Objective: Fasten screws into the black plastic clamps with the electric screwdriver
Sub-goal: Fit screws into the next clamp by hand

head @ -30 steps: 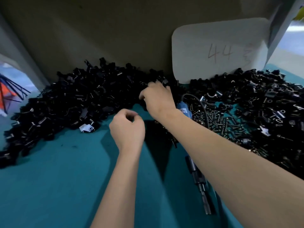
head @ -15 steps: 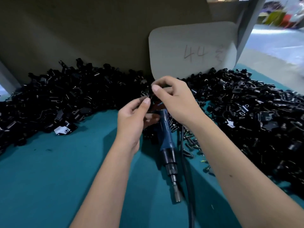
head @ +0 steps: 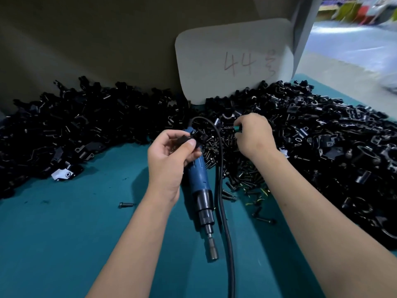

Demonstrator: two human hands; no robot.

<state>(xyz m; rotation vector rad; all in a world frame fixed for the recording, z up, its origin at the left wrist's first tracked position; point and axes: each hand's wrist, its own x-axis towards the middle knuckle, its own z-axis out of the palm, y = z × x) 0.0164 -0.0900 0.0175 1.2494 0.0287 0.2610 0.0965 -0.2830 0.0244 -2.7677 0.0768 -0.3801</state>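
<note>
From the head view, the left hand (head: 169,153) is raised above the teal table (head: 64,244), thumb and fingers pinching a black plastic clamp (head: 194,137). The right hand (head: 254,136) reaches, knuckles up and fingers curled, into the screws (head: 240,175); whether it holds one cannot be told. The electric screwdriver (head: 202,190) lies between the forearms, bit toward the person, flanked by clamp piles (head: 86,125).

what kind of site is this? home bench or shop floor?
Most likely a factory assembly station. Bulk heaps of black plastic clamps lie on a teal work mat, loose screws sit beside a corded electric screwdriver, and a card marked 44 leans against the back wall.
</note>
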